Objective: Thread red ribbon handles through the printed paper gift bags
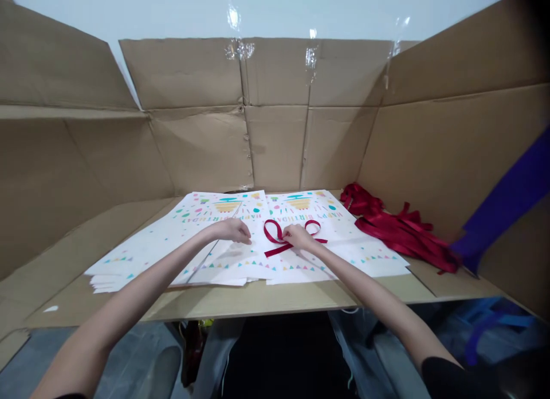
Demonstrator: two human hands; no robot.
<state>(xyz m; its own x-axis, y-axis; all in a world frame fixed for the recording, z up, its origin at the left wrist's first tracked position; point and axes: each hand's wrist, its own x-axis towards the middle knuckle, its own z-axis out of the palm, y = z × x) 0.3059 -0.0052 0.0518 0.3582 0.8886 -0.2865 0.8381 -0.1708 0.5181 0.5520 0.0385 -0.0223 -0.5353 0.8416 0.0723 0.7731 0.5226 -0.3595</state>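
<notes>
A dark red ribbon (pixel 275 250) is looped into a bow shape on top of a white printed birthday sheet (pixel 335 261). My right hand (pixel 299 237) pinches this ribbon at its middle, with one loop on either side and the tails below. My left hand (pixel 234 231) hovers left of the bow, over a second pile of printed sheets (pixel 163 250). Its fingers are curled together, and no ribbon shows in them. Coloured triangles, dots, cakes and upside-down "HAPPY BIRTHDAY" lettering decorate the sheets.
Cardboard walls (pixel 275 141) enclose the work surface at the back and both sides. A heap of dark red ribbons (pixel 399 233) lies at the right. Beside it, a blue-purple strip (pixel 507 204) hangs along the right wall. The table's front edge (pixel 283 304) runs below my forearms.
</notes>
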